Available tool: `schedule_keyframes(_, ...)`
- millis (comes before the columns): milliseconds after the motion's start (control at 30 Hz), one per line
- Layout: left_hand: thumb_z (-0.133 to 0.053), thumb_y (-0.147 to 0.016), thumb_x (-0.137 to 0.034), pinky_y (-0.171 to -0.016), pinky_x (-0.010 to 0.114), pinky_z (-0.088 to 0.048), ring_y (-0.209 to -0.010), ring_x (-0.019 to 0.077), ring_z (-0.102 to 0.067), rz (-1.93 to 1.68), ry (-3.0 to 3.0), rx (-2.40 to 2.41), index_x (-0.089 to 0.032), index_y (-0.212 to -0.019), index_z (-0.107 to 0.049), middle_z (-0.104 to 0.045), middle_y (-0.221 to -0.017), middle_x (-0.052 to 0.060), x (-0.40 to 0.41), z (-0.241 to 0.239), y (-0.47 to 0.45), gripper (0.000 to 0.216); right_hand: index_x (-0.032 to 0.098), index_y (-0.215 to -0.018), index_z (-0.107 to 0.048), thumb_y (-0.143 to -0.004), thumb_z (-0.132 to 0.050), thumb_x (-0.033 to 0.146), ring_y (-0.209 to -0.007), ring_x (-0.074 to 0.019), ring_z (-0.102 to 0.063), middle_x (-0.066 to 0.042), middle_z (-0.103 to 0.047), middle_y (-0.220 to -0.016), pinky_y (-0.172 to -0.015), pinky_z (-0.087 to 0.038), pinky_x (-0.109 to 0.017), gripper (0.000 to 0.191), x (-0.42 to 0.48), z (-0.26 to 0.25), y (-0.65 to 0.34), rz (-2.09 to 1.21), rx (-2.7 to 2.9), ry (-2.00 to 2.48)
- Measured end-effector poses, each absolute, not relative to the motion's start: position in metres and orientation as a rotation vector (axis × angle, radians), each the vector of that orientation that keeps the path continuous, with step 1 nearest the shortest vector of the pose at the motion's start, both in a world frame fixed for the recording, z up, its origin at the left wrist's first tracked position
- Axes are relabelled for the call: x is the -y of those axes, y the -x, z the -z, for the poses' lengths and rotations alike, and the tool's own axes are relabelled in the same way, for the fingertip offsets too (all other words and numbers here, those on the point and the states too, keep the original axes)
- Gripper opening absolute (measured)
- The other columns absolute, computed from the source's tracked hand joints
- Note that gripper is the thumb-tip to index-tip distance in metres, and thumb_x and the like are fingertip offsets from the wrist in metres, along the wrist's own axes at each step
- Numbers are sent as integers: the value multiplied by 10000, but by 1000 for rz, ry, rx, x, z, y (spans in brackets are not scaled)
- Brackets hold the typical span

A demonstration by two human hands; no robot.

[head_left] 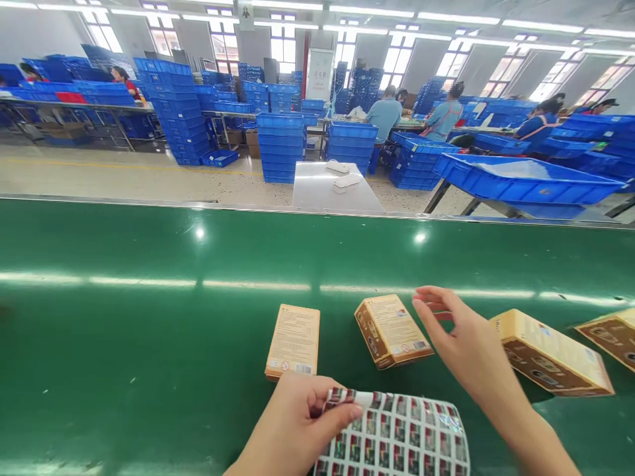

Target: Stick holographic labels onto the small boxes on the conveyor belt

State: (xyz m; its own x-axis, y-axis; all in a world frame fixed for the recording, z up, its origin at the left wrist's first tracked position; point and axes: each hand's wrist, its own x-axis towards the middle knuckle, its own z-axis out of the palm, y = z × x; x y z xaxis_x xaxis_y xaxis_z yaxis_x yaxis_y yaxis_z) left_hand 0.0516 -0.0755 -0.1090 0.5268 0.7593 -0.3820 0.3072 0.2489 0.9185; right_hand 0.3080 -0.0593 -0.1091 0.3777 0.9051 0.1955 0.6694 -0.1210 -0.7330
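Observation:
My left hand point(310, 423) pinches the upper left edge of a sheet of stickers point(397, 436), printed with rows of small dark and red shiny labels. My right hand point(454, 330) is just right of a tan printed box point(394, 327), its thumb and fingers slightly apart; I see nothing held in them. Another tan box point(295, 337) lies beyond my left hand, text side up. To the right of my right wrist rests a third box point(555, 354), partly behind the forearm. One more box point(612, 334) is cut off by the right edge.
All the boxes lie on a green conveyor belt point(149, 344) with a metal edge. Past it stand a small white table point(337, 188) with pale pieces, stacks of blue crates point(280, 145) and a large blue tray point(526, 178). Several people sit at benches farther back.

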Motion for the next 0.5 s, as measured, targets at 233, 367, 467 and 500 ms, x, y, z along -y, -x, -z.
schedule_keyframes(233, -660, -830, -363, -573, 248, -295, -625, 121, -360, -491, -1204, -947, -174, -636, -484, -412, -641, -39, 78, 113, -39, 323, 255, -1080, -656, -1027, -570, 227, -1103, -247, -666, -40, -731, -1189, -938, -512, -400, 105, 99, 84, -242, -181, 2164, 1121)
schedule_keyframes(367, -671, -813, -312, -618, 251, -349, -667, 139, -420, -488, -1169, -932, -147, -682, -585, -485, -673, -20, 80, 110, -42, 228, 214, -923, -656, -1014, -555, 139, -1126, -272, -654, -69, -738, -1159, -946, -491, -437, 155, 96, 89, -229, -82, 2223, 1070)
schedule_keyframes(467, -653, -811, -256, -647, 248, -372, -688, 143, -446, -524, -1180, -912, -139, -692, -629, -532, -691, -15, 79, 108, -44, 169, 196, -915, -666, -979, -553, 62, -1157, -283, -648, -80, -744, -1154, -1014, -451, -460, 187, 97, 90, -229, 37, 2256, 1028)
schedule_keyframes(500, -651, -807, -248, -639, 243, -365, -677, 138, -436, -529, -1194, -923, -137, -681, -634, -526, -678, -20, 79, 109, -44, 169, 199, -915, -669, -969, -554, 52, -1165, -282, -647, -77, -745, -1154, -1029, -448, -462, 194, 99, 90, -229, 34, 2258, 1019)
